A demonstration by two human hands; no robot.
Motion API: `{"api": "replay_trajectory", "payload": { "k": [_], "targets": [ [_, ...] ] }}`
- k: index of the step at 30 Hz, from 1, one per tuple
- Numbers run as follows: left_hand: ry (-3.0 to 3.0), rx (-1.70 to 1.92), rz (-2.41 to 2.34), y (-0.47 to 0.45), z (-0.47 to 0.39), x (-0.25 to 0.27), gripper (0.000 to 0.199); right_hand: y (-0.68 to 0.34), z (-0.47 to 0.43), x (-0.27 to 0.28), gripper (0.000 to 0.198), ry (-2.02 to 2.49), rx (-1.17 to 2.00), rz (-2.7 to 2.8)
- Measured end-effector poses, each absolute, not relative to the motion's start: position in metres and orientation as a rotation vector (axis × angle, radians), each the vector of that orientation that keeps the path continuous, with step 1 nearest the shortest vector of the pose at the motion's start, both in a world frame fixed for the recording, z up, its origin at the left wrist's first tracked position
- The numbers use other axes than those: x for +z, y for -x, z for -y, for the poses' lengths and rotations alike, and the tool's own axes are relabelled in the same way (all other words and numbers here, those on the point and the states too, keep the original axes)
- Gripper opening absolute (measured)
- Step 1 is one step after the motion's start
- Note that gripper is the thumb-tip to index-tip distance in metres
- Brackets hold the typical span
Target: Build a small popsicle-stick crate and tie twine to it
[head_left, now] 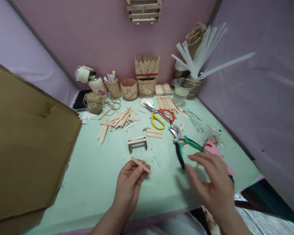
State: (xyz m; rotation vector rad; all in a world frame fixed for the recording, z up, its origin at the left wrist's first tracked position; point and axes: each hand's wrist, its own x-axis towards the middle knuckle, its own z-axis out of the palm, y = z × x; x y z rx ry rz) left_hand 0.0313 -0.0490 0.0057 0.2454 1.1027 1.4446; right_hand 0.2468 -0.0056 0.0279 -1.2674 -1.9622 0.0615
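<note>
My left hand (133,178) pinches a short flat wooden stick (141,165) between thumb and fingers, above the table. Just beyond it stands a small bench-like piece made of wooden sticks (137,141). My right hand (212,179) is raised at the right, thumb and fingers apart, with nothing between them. Near its fingertips lie green-and-black handled pruning shears (180,143). A pink glue gun (214,148) lies right behind that hand, partly hidden by it. Short wooden strips (154,133) lie side by side behind the small bench.
Scissors with red and yellow handles (159,116) lie beyond the shears. Loose wooden sticks (123,119) are piled at centre left, near a twine ball (94,102). A plastic cup of water (181,93) stands at back right. A cardboard sheet (31,140) borders the left.
</note>
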Motion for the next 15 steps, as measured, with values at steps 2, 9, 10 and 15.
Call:
{"api": "replay_trajectory", "payload": {
  "k": [2,9,10,15],
  "targets": [
    [-0.242,1.432,-1.091,-0.028,0.049,0.003,0.024,-0.28,-0.005,0.025,0.022,1.497,-0.071,1.896],
    [-0.27,1.376,-1.008,-0.028,0.053,-0.001,0.023,-0.347,-0.024,-0.015,0.048,1.893,-0.148,2.093],
    [-0.274,1.374,-0.997,-0.028,0.053,-0.001,0.023,-0.349,-0.026,-0.019,0.048,1.923,-0.126,2.097],
    [-0.26,1.364,-0.962,-0.028,0.054,-0.001,0.025,-0.35,-0.035,-0.016,0.043,2.056,0.094,2.059]
  ]
}}
